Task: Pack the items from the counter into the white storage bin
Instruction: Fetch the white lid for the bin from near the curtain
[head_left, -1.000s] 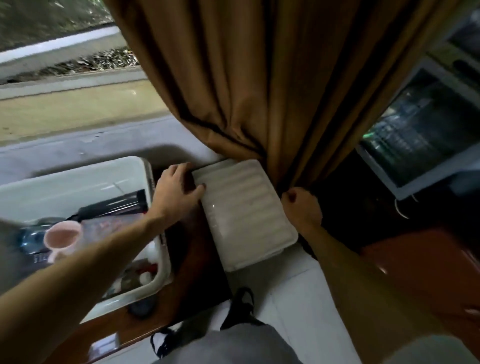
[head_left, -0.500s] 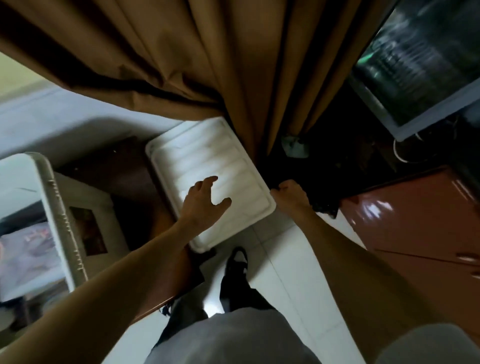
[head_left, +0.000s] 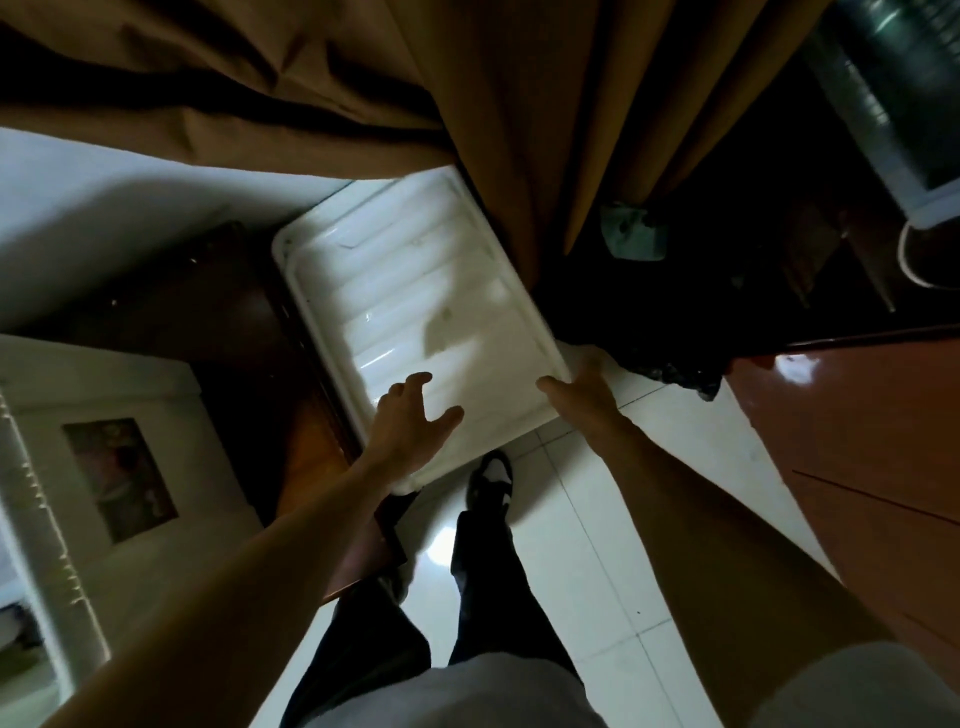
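My right hand (head_left: 582, 389) has closed on the near right corner of the white lid (head_left: 415, 301) since half a second ago: the thumb now lies across the top and the fingers are hidden under the rim. Before, it sat just beside that corner. My left hand (head_left: 410, 415) is still over the lid's near end, fingers spread and slightly bent, holding nothing; I can't tell if they touch the plastic. Below them my shoe (head_left: 488, 478) stands on the tiled floor (head_left: 597, 545).

The white storage bin (head_left: 171, 395) has slid to the far left edge of the view. A second ago I could see a pink cup and a bottle inside; now only its ribbed rim and labelled wall show. The lid's far end is tucked under the brown curtain (head_left: 363, 78).
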